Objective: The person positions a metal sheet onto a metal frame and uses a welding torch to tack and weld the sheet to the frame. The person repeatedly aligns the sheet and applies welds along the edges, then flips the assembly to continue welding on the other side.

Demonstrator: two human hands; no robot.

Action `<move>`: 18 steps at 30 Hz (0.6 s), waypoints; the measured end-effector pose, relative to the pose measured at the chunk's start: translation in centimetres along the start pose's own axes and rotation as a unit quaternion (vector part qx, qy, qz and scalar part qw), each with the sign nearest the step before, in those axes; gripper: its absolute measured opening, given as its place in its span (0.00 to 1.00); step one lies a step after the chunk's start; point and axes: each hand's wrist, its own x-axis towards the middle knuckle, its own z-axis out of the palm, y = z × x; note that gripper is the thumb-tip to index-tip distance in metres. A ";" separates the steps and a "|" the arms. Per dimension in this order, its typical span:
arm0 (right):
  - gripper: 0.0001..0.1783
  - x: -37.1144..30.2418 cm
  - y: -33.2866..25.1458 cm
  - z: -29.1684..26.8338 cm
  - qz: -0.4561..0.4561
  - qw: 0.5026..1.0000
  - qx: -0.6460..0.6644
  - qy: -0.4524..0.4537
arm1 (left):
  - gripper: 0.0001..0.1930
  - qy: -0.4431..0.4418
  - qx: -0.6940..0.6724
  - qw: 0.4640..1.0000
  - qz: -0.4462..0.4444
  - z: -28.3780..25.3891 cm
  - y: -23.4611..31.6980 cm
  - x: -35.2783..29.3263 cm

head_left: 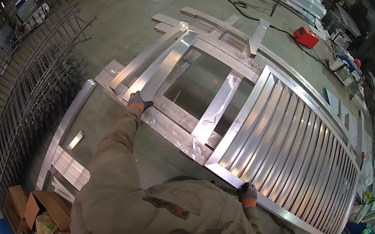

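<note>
My left hand (139, 102), in a grey and orange work glove, is closed on the near end of a wide silver metal bar (173, 62). Another long metal bar (150, 55) lies to its left, both across the work frame of flat metal beams (174, 132). At the right, a louvered metal panel (288, 145) with many slanted slats rests on the same beams. My right hand (248, 194), gloved alike, grips the panel's near rail, its fingertips over the edge. A shorter flat bar (218, 107) bridges the beams between the hands.
Spiked metal fence sections (31, 89) stand stacked at the left. Cardboard boxes (38, 208) sit at lower left, near a metal frame (63, 138) on the floor. Beyond the beams are a red machine (306, 37) and a black cable (239, 8). Scrap and bags crowd the right.
</note>
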 end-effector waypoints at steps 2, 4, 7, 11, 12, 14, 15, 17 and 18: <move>0.18 -0.1 0.0 0.1 0.014 1.000 0.005 0.003 | 0.56 0.001 0.032 0.999 -0.018 0.1 -0.9 1.4; 0.18 -0.2 -0.2 0.2 0.007 1.000 0.009 0.012 | 0.58 0.006 0.056 0.998 -0.033 0.1 -2.2 2.7; 0.17 -0.3 -0.6 0.1 0.015 1.000 0.005 0.018 | 0.61 0.014 0.084 0.995 -0.052 0.6 -4.0 4.4; 0.16 -0.3 -0.5 -0.2 0.019 1.000 0.017 0.009 | 0.58 0.066 0.109 0.992 0.006 1.5 -5.6 6.1; 0.16 -0.2 -0.4 -0.2 0.011 1.000 0.021 0.010 | 0.58 0.073 0.114 0.991 0.012 1.7 -5.8 6.5; 0.16 -0.2 -0.2 -0.1 0.000 1.000 0.012 0.015 | 0.54 0.079 0.118 0.990 0.003 2.0 -6.1 7.4; 0.17 0.0 -0.1 0.0 -0.003 1.000 0.013 0.010 | 0.51 0.078 0.118 0.990 -0.013 2.3 -6.1 7.9; 0.18 -0.1 0.1 0.4 0.003 1.000 0.020 0.012 | 0.46 0.096 0.100 0.989 -0.049 2.9 -6.4 8.5; 0.18 -0.2 0.2 0.4 0.010 1.000 0.018 0.013 | 0.43 0.116 0.081 0.988 -0.069 3.4 -6.3 8.7</move>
